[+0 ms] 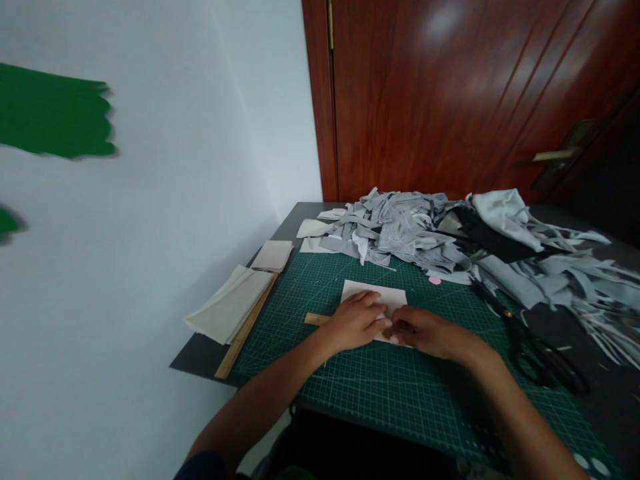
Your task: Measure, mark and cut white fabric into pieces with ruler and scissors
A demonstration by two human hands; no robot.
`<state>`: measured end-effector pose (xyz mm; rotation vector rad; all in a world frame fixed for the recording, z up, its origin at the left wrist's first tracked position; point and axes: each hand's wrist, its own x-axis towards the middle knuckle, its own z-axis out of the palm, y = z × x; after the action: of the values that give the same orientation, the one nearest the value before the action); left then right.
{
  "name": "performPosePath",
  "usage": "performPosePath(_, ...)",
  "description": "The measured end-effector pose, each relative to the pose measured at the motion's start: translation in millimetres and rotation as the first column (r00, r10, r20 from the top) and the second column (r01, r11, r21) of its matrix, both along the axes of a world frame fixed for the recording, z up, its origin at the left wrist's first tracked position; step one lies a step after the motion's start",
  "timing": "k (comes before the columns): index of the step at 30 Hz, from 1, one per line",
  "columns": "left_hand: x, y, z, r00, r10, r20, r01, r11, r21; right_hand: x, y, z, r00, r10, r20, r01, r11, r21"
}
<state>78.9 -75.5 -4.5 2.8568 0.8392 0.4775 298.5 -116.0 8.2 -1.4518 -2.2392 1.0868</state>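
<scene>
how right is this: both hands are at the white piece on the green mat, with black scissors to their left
Nearly: the left hand and right hand are at the white piece on the green mat, but the head view shows the black scissors to their right, not left.

Single head-worn cam, looks forward and down across tabletop (197, 357); left hand (357, 320), right hand (425, 330) near, door (430, 100) farther ahead, wall (125, 233) along left.

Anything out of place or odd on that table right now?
The gray fabric scraps stand out: they lie in a tangled heap, overlapping the green cutting mat. A pink disc at the heap's front edge looks odd beside the gray. The white piece being handled shows no obvious damage.
</scene>
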Motion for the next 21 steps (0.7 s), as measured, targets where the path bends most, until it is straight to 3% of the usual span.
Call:
performPosePath(4, -7.8, -1.4, -1.2, 0.982, 0.181, 0.050, -0.185, 0.978, 0.097, 0.3, 6.3, -10.7, 0.997, -0.022, 0.067, 0.018, 0.998, 0.058)
performPosePath(8, -30.6, -23.0, -2.6, 0.945, 0.315, 0.087, -0.327, 0.914, 0.240, -0.8, 8.4, -15.1, 0.993, -0.066, 0.098, 0.061, 0.997, 0.050)
performPosePath(15, -121.3, -81.8, -11.9, 0.833, 0.536, 0.138, -0.513, 0.655, 0.555, -2.0, 7.7, -15.0, 0.993, -0.069, 0.092, 0.064, 0.996, 0.054)
performPosePath(18, -168.7, -97.0, -2.8, 0.762, 0.638, 0.111, -0.581, 0.599, 0.551, -1.7, 8.6, -15.5, 0.994, -0.062, 0.087, 0.057, 0.996, 0.063)
performPosePath(21, -210.1, -107.3, 9.9, 0.650, 0.752, 0.106, -0.714, 0.558, 0.423, -2.3, 8.3, -12.1, 0.994, -0.061, 0.091, 0.054, 0.996, 0.075)
